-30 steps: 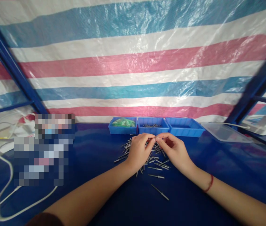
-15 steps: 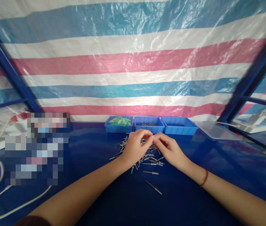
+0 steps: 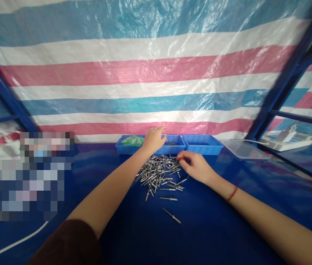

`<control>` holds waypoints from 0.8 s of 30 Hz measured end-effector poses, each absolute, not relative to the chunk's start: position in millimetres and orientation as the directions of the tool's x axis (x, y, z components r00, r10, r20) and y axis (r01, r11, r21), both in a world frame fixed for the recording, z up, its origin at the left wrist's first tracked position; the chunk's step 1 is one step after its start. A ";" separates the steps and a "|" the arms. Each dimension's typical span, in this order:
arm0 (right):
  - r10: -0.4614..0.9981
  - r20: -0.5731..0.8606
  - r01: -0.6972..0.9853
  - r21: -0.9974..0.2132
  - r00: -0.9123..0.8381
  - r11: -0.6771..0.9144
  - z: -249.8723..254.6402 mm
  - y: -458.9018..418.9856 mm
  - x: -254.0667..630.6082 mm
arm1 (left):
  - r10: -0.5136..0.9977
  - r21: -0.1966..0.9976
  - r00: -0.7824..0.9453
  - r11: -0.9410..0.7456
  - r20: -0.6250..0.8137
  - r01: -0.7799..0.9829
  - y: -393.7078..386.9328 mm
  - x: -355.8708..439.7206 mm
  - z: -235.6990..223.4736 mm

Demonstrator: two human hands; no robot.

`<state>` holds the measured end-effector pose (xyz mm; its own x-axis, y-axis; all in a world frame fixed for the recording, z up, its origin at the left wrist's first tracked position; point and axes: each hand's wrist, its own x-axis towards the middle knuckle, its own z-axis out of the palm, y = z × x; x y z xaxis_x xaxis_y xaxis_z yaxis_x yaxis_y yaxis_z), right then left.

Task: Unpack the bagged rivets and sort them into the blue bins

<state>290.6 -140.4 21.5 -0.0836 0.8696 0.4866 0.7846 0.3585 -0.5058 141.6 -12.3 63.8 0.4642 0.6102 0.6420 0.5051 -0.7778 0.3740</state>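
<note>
Two-handed work at the fingertips has just split apart: the left hand (image 3: 153, 140) is loosely open over the middle blue bin (image 3: 174, 150), the right hand (image 3: 197, 166) curls half-closed beside the heaped rivets (image 3: 156, 172) on the table (image 3: 133, 228), and whether either holds one I cannot tell

I'm at what looks like a small makeshift workbench, a workshop kind of spot: a blue tabletop (image 3: 133, 228) with a heap of metal rivets (image 3: 157, 171) and a row of blue plastic bins, one of them (image 3: 203, 145) at the right end. Blue metal posts, like this one (image 3: 279, 84) on my right, frame the place, and a striped plastic sheet (image 3: 144, 70) in red, white and blue hangs behind as its wall.
</note>
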 end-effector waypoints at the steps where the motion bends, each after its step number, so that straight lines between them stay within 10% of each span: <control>1: 0.870 0.477 0.798 -0.471 -0.129 0.376 22.9 -140.7 292.5 | 0.595 0.349 0.475 -0.787 0.648 0.509 -15.9 138.7 62.1; 24: 0.895 0.352 0.921 -0.172 -0.275 0.350 21.9 -144.1 292.1 | 0.448 0.209 0.674 -0.889 0.588 0.408 -109.0 63.3 25.2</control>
